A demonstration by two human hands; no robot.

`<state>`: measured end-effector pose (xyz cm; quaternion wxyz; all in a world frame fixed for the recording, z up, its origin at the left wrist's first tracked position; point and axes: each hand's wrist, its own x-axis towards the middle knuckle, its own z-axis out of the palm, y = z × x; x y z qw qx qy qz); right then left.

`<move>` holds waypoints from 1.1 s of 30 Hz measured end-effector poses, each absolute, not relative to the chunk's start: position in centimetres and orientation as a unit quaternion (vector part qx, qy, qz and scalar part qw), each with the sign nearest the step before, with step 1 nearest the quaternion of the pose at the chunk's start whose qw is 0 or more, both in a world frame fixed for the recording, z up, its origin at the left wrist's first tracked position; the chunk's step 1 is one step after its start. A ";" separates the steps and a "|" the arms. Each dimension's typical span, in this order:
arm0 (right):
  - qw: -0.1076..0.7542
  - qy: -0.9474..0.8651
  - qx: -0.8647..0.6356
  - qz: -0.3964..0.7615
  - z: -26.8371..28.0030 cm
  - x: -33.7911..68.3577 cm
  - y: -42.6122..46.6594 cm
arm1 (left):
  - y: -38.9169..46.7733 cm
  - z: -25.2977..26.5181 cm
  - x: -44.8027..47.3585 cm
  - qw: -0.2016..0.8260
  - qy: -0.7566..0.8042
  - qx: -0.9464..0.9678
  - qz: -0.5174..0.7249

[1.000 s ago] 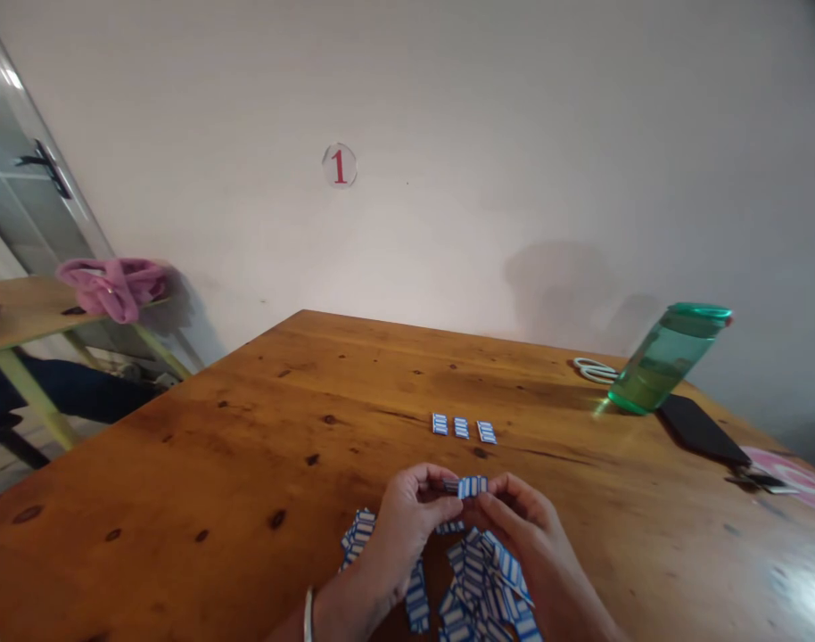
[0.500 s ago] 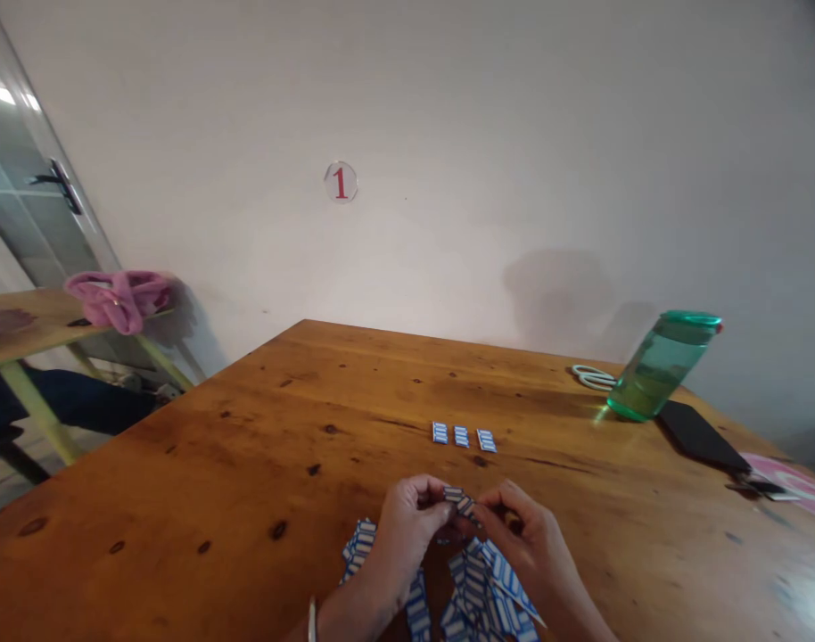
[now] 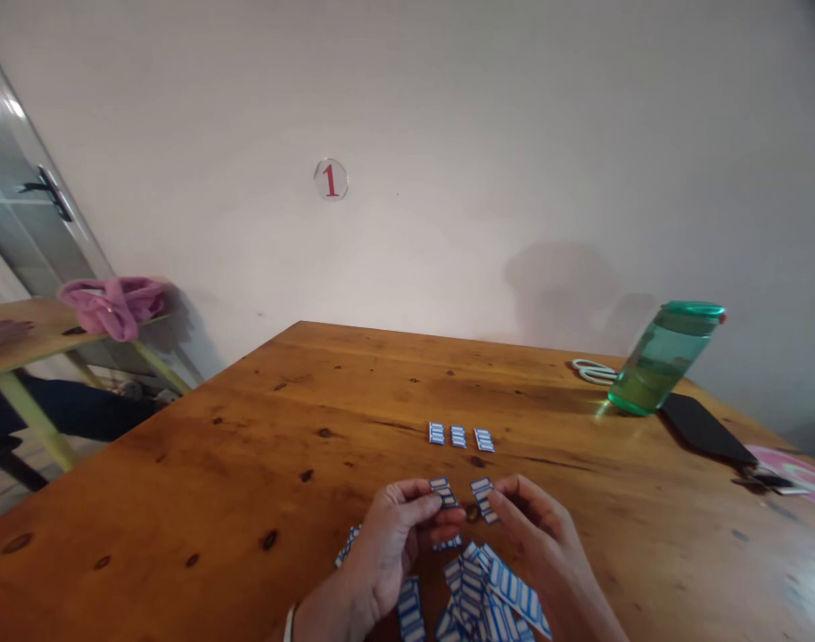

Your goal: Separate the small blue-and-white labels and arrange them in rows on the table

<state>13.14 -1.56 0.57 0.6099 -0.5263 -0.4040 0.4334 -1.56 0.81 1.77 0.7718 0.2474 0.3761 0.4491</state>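
My left hand (image 3: 395, 535) pinches a small strip of blue-bordered white labels (image 3: 440, 487) between thumb and fingers. A similar label strip (image 3: 482, 501) is gripped by the fingertips of my right hand (image 3: 539, 528), a short gap to the right of the first. Below my hands lies a loose pile of label sheets (image 3: 478, 593), partly covered by my right hand. More label sheets (image 3: 410, 611) lie beside and under my left wrist. Farther up the table, three small label strips (image 3: 436, 434), (image 3: 458, 436), (image 3: 484, 440) are set in a row.
On the wooden table (image 3: 260, 473), a green bottle (image 3: 665, 361) stands at the right, with a white cable (image 3: 593, 372) behind it. A black flat object (image 3: 705, 432) and a pink disc (image 3: 792, 474) lie nearby. Pink cloth (image 3: 117, 303) and another person's hand (image 3: 3, 333) rest on the left table.
The label pieces, held close together between my fingertips before, are now apart, one in each hand. The view has shifted slightly.
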 end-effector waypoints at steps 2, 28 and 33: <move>0.614 -0.397 -0.518 0.445 0.7 13.0 -1.7 | 0.7 1.6 -1.5 0.760 0.386 0.292 0.433; 0.544 -0.481 -0.562 0.395 0.9 12.7 -2.0 | 0.0 1.9 -0.4 0.709 0.421 0.430 0.368; 0.570 -0.446 -0.562 0.400 2.0 12.0 -2.4 | -0.2 2.0 -0.3 0.716 0.408 0.424 0.374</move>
